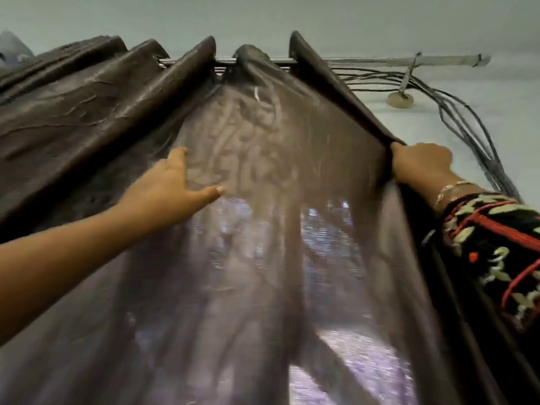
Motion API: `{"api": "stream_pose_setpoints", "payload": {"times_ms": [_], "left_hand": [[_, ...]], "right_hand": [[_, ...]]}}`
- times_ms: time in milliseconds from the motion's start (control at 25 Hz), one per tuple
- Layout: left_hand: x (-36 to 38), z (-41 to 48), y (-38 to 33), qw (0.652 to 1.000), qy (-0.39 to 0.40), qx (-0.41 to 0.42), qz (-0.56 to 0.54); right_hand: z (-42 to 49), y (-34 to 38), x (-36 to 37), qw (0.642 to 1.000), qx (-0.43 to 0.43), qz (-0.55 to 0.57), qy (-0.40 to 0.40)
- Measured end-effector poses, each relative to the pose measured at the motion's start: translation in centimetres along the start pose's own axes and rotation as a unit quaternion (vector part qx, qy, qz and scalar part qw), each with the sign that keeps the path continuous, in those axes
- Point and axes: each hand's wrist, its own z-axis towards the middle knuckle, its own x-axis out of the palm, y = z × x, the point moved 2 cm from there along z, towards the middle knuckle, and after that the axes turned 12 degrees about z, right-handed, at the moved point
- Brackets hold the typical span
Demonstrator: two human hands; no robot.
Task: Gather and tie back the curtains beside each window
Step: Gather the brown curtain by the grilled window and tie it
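Your left hand (175, 182) lies flat against the dark brown, half-sheer fabric curtain (263, 273), its fingers straight and spread wide. Your right hand (420, 165) grips the curtain's right edge, fingers curled round the folded hem. The curtain hangs in pleats from a slim metal rod (225, 62), stretched between your hands. A bundle of grey cables (455, 112) runs along the wall to its right.
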Motion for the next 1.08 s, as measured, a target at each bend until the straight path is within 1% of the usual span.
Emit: {"api": "stream_pose_setpoints", "payload": {"times_ms": [40, 120, 200, 280, 360, 440, 480, 520, 560, 640, 680, 720, 760, 840, 880, 960, 1080], "left_hand": [[0.4, -0.1, -0.9, 1.0, 0.011, 0.001, -0.013], [1.2, -0.3, -2.7, 0.999, 0.024, 0.009, -0.041], [1.6, -0.5, -4.2, 0.997, 0.024, 0.009, -0.076], [1.6, -0.7, -5.2, 0.995, 0.012, -0.007, -0.095], [1.5, -1.0, -5.8, 0.994, 0.005, -0.027, -0.108], [1.2, -1.3, -6.3, 0.992, 0.01, -0.047, -0.116], [1.1, -1.5, -6.4, 0.991, 0.015, -0.056, -0.118], [1.0, -1.6, -6.5, 0.99, 0.022, -0.064, -0.12], [0.9, -1.7, -6.6, 0.99, 0.027, -0.068, -0.119], [0.9, -1.8, -6.6, 0.99, 0.036, -0.069, -0.117], [1.0, -1.8, -6.5, 0.989, 0.042, -0.066, -0.126], [1.0, -1.9, -6.5, 0.987, 0.05, -0.061, -0.142], [1.0, -2.0, -6.5, 0.983, 0.059, -0.055, -0.164], [0.8, -2.2, -6.7, 0.973, 0.076, -0.042, -0.214], [0.8, -2.4, -6.9, 0.968, 0.081, -0.03, -0.235], [0.4, -2.8, -7.4, 0.963, 0.084, 0.002, -0.256], [-0.1, -3.2, -7.6, 0.966, 0.086, 0.04, -0.24]], "right_hand": [[0.3, -3.0, -0.1, 0.999, 0.037, -0.005, 0.013], [-0.1, -7.5, -0.5, 0.996, 0.084, -0.019, 0.024], [-0.6, -9.7, -1.3, 0.995, 0.096, -0.015, 0.014], [-1.1, -9.4, -2.0, 0.998, 0.065, 0.017, -0.001], [-1.7, -8.1, -2.7, 0.995, 0.035, 0.089, -0.022], [-2.0, -6.8, -3.2, 0.981, 0.038, 0.186, -0.026], [-2.1, -6.2, -3.4, 0.973, 0.05, 0.225, -0.014], [-2.2, -5.7, -3.5, 0.969, 0.061, 0.238, -0.006], [-2.4, -4.9, -3.9, 0.974, 0.055, 0.218, -0.022], [-3.2, -2.4, -5.3, 0.982, -0.014, 0.134, -0.13], [-3.6, -0.7, -6.0, 0.975, -0.058, 0.118, -0.18], [-3.7, 1.2, -6.5, 0.968, -0.093, 0.128, -0.197], [-3.8, 3.5, -6.9, 0.964, -0.111, 0.158, -0.18], [-3.9, 8.4, -7.1, 0.967, -0.098, 0.22, -0.083], [-3.9, 10.7, -6.9, 0.969, -0.089, 0.228, -0.04], [-3.9, 14.4, -6.3, 0.976, -0.084, 0.199, 0.014], [-3.5, 16.2, -5.2, 0.984, -0.072, 0.154, 0.047]]}}
